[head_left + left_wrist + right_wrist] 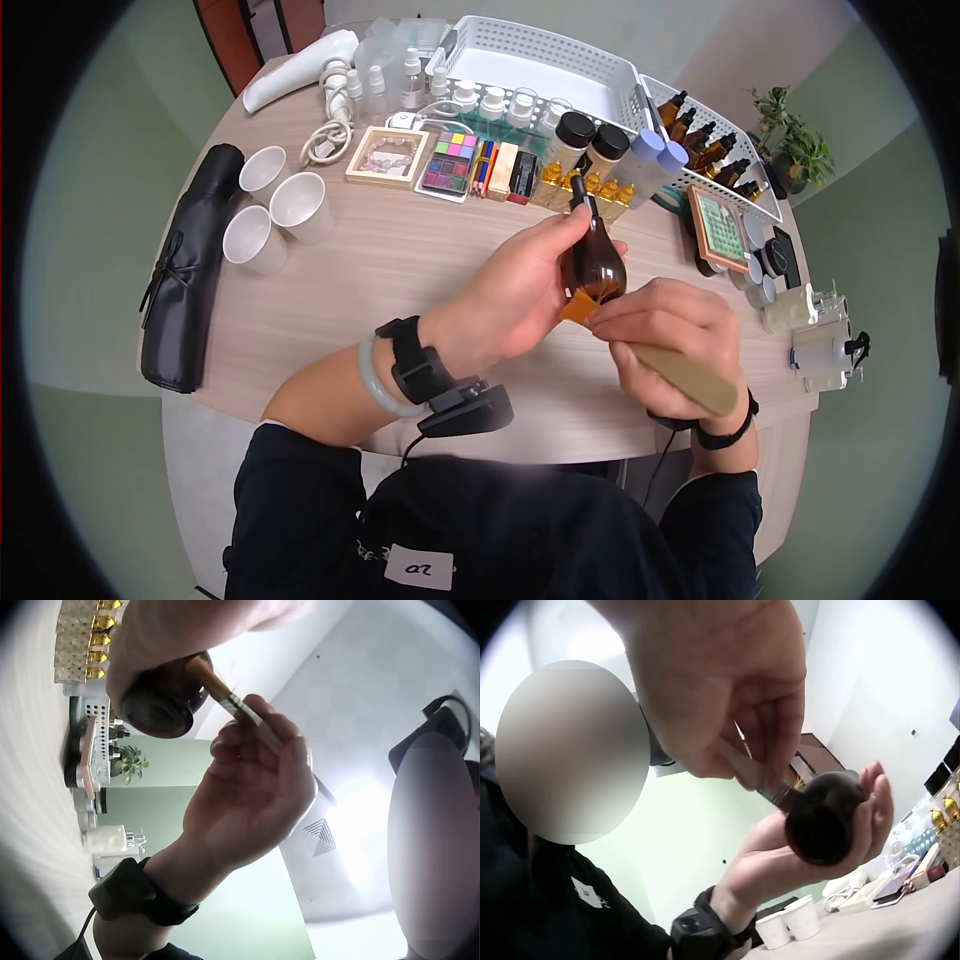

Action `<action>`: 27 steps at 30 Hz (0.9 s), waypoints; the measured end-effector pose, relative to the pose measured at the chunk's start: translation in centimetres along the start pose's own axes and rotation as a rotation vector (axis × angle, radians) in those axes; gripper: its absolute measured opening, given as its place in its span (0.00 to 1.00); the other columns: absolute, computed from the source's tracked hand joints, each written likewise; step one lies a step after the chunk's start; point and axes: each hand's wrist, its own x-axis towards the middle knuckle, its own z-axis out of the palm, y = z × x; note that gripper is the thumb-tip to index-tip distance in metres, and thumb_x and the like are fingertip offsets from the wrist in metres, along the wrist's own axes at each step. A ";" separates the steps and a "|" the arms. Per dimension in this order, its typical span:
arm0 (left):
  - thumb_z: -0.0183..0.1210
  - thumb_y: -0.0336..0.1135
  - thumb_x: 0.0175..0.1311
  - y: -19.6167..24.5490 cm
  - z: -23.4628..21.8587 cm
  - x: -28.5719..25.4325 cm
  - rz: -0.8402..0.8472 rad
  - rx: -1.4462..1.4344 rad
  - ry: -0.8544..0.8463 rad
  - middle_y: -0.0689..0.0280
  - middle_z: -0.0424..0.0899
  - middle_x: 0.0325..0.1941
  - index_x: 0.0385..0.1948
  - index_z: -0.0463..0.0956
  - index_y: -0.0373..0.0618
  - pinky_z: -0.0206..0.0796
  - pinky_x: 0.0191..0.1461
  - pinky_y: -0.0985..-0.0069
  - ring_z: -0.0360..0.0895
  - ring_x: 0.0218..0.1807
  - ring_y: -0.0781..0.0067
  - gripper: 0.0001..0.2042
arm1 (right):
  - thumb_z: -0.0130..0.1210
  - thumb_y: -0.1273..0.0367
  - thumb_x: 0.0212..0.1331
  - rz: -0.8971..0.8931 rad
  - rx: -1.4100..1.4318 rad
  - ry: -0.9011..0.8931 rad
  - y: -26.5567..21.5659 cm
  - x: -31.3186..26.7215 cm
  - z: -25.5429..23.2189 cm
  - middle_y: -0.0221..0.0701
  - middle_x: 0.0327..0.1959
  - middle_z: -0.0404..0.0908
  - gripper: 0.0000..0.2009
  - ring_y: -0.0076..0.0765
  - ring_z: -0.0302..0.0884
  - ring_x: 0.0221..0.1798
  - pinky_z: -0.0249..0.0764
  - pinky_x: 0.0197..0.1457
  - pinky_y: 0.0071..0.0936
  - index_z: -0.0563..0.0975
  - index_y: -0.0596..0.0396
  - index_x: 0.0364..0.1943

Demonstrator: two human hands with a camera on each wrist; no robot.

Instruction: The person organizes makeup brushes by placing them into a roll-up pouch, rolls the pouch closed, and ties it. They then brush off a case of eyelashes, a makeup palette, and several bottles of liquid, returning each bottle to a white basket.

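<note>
A dark brown glass bottle (600,262) with a slim black top is held up above the table in my left hand (505,290), its thumb along the near side. The bottle tilts, with its top pointing away from me and its base towards me. My right hand (690,320) pinches a flat brush (685,378) with a wooden handle. The brush's orange-brown bristles overlap the lower side of the bottle near its base. In the left wrist view, a metal ferrule (231,703) shows between bristles and handle. The right wrist view shows the bottle's round base (819,832).
Three white cups (300,205) and a rolled black case (195,270) lie to the left. Behind the hands stand gold-capped bottles (560,190), black-lidded jars (575,130), a colour palette (448,165) and white baskets (540,60). Pump bottles (822,345) stand at the right edge.
</note>
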 end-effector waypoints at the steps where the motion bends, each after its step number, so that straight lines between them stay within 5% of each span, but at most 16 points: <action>1: 0.45 0.45 0.64 0.0 0.2 -0.1 0.008 0.027 0.010 0.66 0.74 0.37 0.41 0.64 0.42 0.64 0.45 0.75 0.71 0.39 0.76 0.15 | 0.56 0.81 0.33 -0.036 -0.043 0.051 0.0 0.0 0.3 0.33 0.30 0.77 0.11 0.36 0.74 0.26 0.72 0.29 0.26 0.75 0.57 0.27; 4: 0.46 0.45 0.64 0.0 0.3 -0.3 -0.008 0.099 0.033 0.65 0.75 0.36 0.41 0.64 0.42 0.65 0.44 0.75 0.72 0.39 0.76 0.15 | 0.56 0.81 0.30 -0.107 -0.166 0.129 0.3 0.0 0.8 0.32 0.31 0.76 0.12 0.35 0.72 0.26 0.71 0.28 0.25 0.74 0.58 0.26; 8: 0.45 0.46 0.64 0.0 0.0 0.0 0.062 0.126 0.063 0.65 0.75 0.35 0.40 0.65 0.43 0.67 0.40 0.75 0.73 0.36 0.75 0.15 | 0.56 0.79 0.30 -0.148 -0.077 -0.015 0.2 -0.8 1.1 0.33 0.31 0.76 0.11 0.35 0.72 0.27 0.71 0.28 0.26 0.73 0.58 0.25; 15: 0.40 0.48 0.65 0.6 0.7 -0.5 -0.014 0.049 0.095 0.60 0.76 0.34 0.37 0.67 0.40 0.71 0.39 0.69 0.76 0.35 0.70 0.18 | 0.48 0.77 0.39 0.047 -0.015 0.179 1.4 -2.0 -1.7 0.37 0.29 0.78 0.06 0.35 0.74 0.28 0.70 0.32 0.27 0.74 0.60 0.25; 18: 0.37 0.47 0.66 0.7 0.6 -0.4 0.001 -0.003 0.055 0.58 0.76 0.36 0.36 0.67 0.38 0.71 0.43 0.69 0.76 0.40 0.66 0.19 | 0.48 0.75 0.43 0.211 0.391 0.074 1.4 -3.2 -1.1 0.39 0.29 0.78 0.05 0.34 0.74 0.28 0.70 0.34 0.26 0.74 0.61 0.24; 22: 0.35 0.47 0.67 0.5 0.4 -0.3 -0.009 -0.009 -0.004 0.55 0.76 0.37 0.37 0.66 0.35 0.68 0.48 0.70 0.75 0.44 0.62 0.21 | 0.50 0.75 0.44 0.192 0.426 0.398 0.8 -2.8 -0.4 0.41 0.30 0.78 0.05 0.35 0.75 0.29 0.71 0.34 0.28 0.74 0.63 0.25; 26: 0.36 0.48 0.66 0.7 0.7 -0.4 -0.007 0.014 0.065 0.54 0.76 0.38 0.38 0.66 0.34 0.68 0.50 0.70 0.75 0.44 0.61 0.21 | 0.55 0.79 0.37 -0.103 0.113 0.002 0.1 -2.3 0.3 0.37 0.33 0.77 0.08 0.35 0.74 0.28 0.73 0.31 0.26 0.74 0.60 0.27; 27: 0.37 0.49 0.66 0.9 0.7 -0.6 -0.032 0.036 0.079 0.54 0.75 0.40 0.39 0.66 0.35 0.68 0.48 0.70 0.74 0.47 0.59 0.22 | 0.55 0.79 0.36 -0.137 0.095 0.024 0.0 -2.5 0.6 0.36 0.34 0.77 0.09 0.35 0.74 0.28 0.73 0.31 0.25 0.75 0.59 0.27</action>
